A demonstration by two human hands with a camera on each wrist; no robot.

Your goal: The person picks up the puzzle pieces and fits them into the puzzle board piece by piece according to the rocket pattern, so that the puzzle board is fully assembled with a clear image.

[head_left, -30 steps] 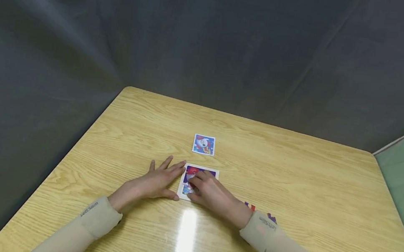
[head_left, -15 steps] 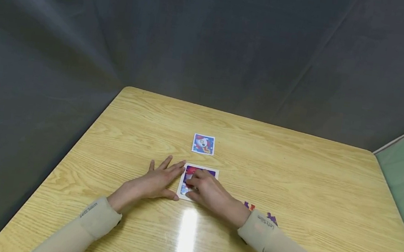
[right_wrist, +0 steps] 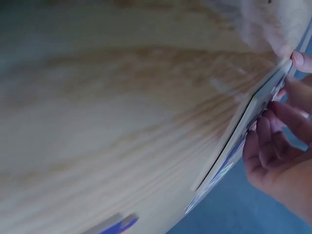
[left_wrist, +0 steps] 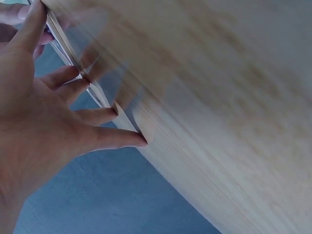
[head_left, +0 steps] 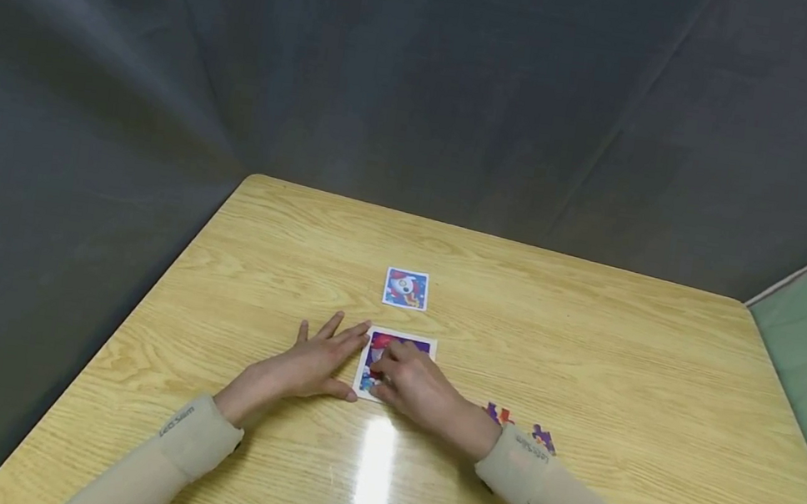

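A small jigsaw board point(head_left: 361, 375) with a white border and a purple, red and blue picture lies on the table. My left hand point(head_left: 310, 365) has its fingers spread, and its thumb and fingertips touch the board's left edge. Over the lower middle of the picture bends my right hand point(head_left: 421, 384). Its thumb and fingers appear to pinch a puzzle piece, mostly covered by the fingers. In the right wrist view, curled fingers point(right_wrist: 263, 141) meet the face of the board. Purple and red loose pieces point(head_left: 543, 437) lie by the right wrist, partly hidden by the sleeve.
Beyond the board, a small square picture card point(head_left: 406, 288) shows a white rocket on blue. The wooden table point(head_left: 623, 371) extends widely to the right. Dark cloth point(head_left: 425, 78) hangs behind it, and a green panel point(head_left: 799, 418) stands at the right.
My right hand shifts slightly, its fingers working at nearly the same spot on the board. The left hand keeps its place. More of the loose pieces shows beside the right sleeve.
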